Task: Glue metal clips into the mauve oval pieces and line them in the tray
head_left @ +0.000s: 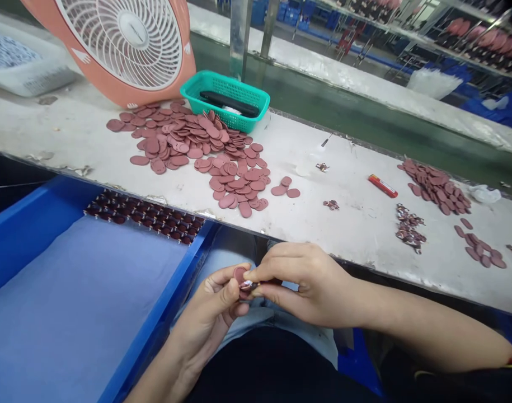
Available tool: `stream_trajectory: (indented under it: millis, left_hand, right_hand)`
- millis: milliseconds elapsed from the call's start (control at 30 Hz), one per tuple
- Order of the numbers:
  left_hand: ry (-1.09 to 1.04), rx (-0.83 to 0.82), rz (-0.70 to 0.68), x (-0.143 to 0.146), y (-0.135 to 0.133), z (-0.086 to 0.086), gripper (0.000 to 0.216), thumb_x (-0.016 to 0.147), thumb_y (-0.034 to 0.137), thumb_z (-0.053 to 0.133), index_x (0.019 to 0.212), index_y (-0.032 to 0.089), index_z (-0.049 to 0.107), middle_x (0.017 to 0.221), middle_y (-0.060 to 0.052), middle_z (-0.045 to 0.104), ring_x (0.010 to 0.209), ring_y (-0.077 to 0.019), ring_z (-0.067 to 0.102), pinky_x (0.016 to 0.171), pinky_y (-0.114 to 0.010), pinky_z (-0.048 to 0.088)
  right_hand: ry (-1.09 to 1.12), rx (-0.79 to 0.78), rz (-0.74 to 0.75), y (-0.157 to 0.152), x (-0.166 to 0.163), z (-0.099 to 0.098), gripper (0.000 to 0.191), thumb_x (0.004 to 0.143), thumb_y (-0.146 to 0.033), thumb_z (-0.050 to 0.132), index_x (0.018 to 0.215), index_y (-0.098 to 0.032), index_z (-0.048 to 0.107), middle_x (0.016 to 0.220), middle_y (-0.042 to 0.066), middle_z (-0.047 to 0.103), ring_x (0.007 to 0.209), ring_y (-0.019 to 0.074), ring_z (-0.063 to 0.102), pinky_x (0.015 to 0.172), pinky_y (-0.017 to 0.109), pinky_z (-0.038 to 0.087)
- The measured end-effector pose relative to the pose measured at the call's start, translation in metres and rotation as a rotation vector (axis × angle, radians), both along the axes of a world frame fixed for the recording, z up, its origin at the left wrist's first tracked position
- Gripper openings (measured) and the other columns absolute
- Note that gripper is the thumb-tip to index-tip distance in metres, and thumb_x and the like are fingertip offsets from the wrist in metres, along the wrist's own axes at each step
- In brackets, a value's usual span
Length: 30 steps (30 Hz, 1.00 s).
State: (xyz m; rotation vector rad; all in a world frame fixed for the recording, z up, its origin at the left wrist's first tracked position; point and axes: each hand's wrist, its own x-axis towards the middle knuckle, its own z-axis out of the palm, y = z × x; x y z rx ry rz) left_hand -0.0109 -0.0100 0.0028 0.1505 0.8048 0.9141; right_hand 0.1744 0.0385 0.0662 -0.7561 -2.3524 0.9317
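Note:
Over my lap, my left hand (220, 299) pinches a reddish-brown oval piece (239, 273) between thumb and fingers. My right hand (295, 280) comes in from the right, its thumb and forefinger closed on a small dark and shiny fitting (248, 285) that touches the oval piece. Fingertips cover much of both parts, so the fitting's exact kind cannot be made out. On the bench beyond lies a large heap of the same oval pieces (172, 137), and a few loose ovals (286, 188) lie to its right.
A pink fan (134, 50) and a green basket (224, 89) stand behind the heap. Small dark fittings (409, 229), a red tube-like object (383, 186) and another oval pile (436, 184) lie rightward. At left, a blue tray (66, 302) holds rows of dark pieces (146, 215).

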Motion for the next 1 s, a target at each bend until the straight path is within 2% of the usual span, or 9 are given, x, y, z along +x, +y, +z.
stream_trajectory:
  millis: [67, 167, 200, 367, 567, 800, 867, 933, 1000]
  left_hand:
    - [-0.037, 0.014, 0.008, -0.002, 0.000, 0.000, 0.027, 0.063, 0.028, 0.091, 0.084, 0.016, 0.079, 0.068, 0.000, 0.069, 0.060, -0.0076, 0.063, 0.052, -0.012, 0.052]
    - [-0.097, 0.031, 0.016, -0.006, 0.001, 0.001, 0.027, 0.062, 0.027, 0.092, 0.085, 0.018, 0.079, 0.070, 0.001, 0.069, 0.063, -0.0087, 0.064, 0.050, -0.012, 0.052]
    - [-0.107, 0.027, 0.016, -0.007, 0.001, 0.001, 0.028, 0.062, 0.026, 0.092, 0.086, 0.019, 0.079, 0.071, 0.001, 0.070, 0.063, -0.0087, 0.065, 0.051, -0.012, 0.052]
    - [-0.079, -0.026, 0.020, -0.010, 0.001, 0.003, 0.031, 0.062, 0.027, 0.091, 0.089, 0.017, 0.079, 0.070, 0.000, 0.073, 0.061, -0.0081, 0.067, 0.052, -0.011, 0.054]
    - [-0.085, -0.076, 0.050, -0.011, 0.000, 0.004, 0.036, 0.054, 0.024, 0.095, 0.085, 0.016, 0.080, 0.066, 0.002, 0.074, 0.058, -0.0074, 0.068, 0.055, -0.011, 0.056]
    - [-0.125, -0.011, 0.029, -0.019, -0.001, -0.014, 0.031, 0.062, 0.029, 0.091, 0.089, 0.020, 0.080, 0.072, 0.001, 0.074, 0.062, -0.0079, 0.068, 0.056, -0.013, 0.058]
    - [-0.115, 0.051, 0.009, -0.025, 0.002, -0.016, 0.042, 0.063, 0.041, 0.089, 0.098, 0.020, 0.079, 0.082, -0.003, 0.075, 0.070, -0.0122, 0.070, 0.054, -0.015, 0.059]
    - [-0.070, 0.117, 0.019, -0.030, 0.004, -0.016, 0.060, 0.059, 0.055, 0.085, 0.109, 0.021, 0.076, 0.097, -0.008, 0.075, 0.080, -0.0181, 0.071, 0.054, -0.020, 0.060]
    - [0.068, 0.162, 0.143, -0.035, 0.003, -0.016, 0.068, 0.055, 0.059, 0.085, 0.113, 0.024, 0.074, 0.107, -0.009, 0.073, 0.083, -0.0208, 0.071, 0.053, -0.024, 0.061]
  right_hand:
    - [-0.050, 0.009, 0.001, 0.000, 0.000, 0.004, 0.020, 0.092, -0.022, 0.065, 0.111, -0.014, 0.068, 0.091, 0.008, 0.072, 0.080, 0.0158, 0.066, 0.073, 0.026, 0.054]
    - [-0.040, 0.032, -0.044, 0.000, 0.000, 0.008, 0.049, 0.088, -0.034, 0.072, 0.130, -0.014, 0.058, 0.105, 0.011, 0.070, 0.090, 0.0176, 0.066, 0.077, 0.028, 0.055]
    - [-0.016, 0.033, -0.057, 0.000, 0.000, 0.008, 0.049, 0.088, -0.034, 0.072, 0.131, -0.014, 0.058, 0.105, 0.011, 0.070, 0.090, 0.0171, 0.065, 0.078, 0.027, 0.055]
    - [0.048, -0.020, -0.046, 0.001, -0.008, -0.001, 0.015, 0.095, -0.020, 0.063, 0.106, -0.015, 0.072, 0.086, 0.006, 0.071, 0.077, 0.0132, 0.065, 0.071, 0.023, 0.054]
    - [0.112, -0.093, -0.078, 0.000, -0.017, -0.010, 0.008, 0.090, -0.016, 0.068, 0.094, -0.014, 0.075, 0.080, 0.005, 0.072, 0.071, 0.0120, 0.065, 0.067, 0.020, 0.052]
    - [0.157, -0.104, -0.048, 0.004, -0.022, -0.013, 0.004, 0.089, -0.016, 0.070, 0.090, -0.014, 0.074, 0.082, 0.005, 0.073, 0.072, 0.0107, 0.066, 0.067, 0.018, 0.052]
    - [0.185, -0.077, -0.045, 0.008, -0.024, -0.014, 0.006, 0.089, -0.017, 0.071, 0.093, -0.015, 0.073, 0.083, 0.004, 0.073, 0.073, 0.0109, 0.066, 0.068, 0.019, 0.052]
    - [0.209, 0.022, -0.071, 0.011, -0.029, -0.017, 0.009, 0.090, -0.018, 0.070, 0.098, -0.014, 0.072, 0.082, 0.005, 0.072, 0.072, 0.0111, 0.065, 0.066, 0.020, 0.053]
    - [0.216, 0.178, -0.134, 0.012, -0.036, -0.023, 0.011, 0.091, -0.018, 0.068, 0.100, -0.013, 0.071, 0.081, 0.005, 0.071, 0.069, 0.0116, 0.064, 0.063, 0.021, 0.052]
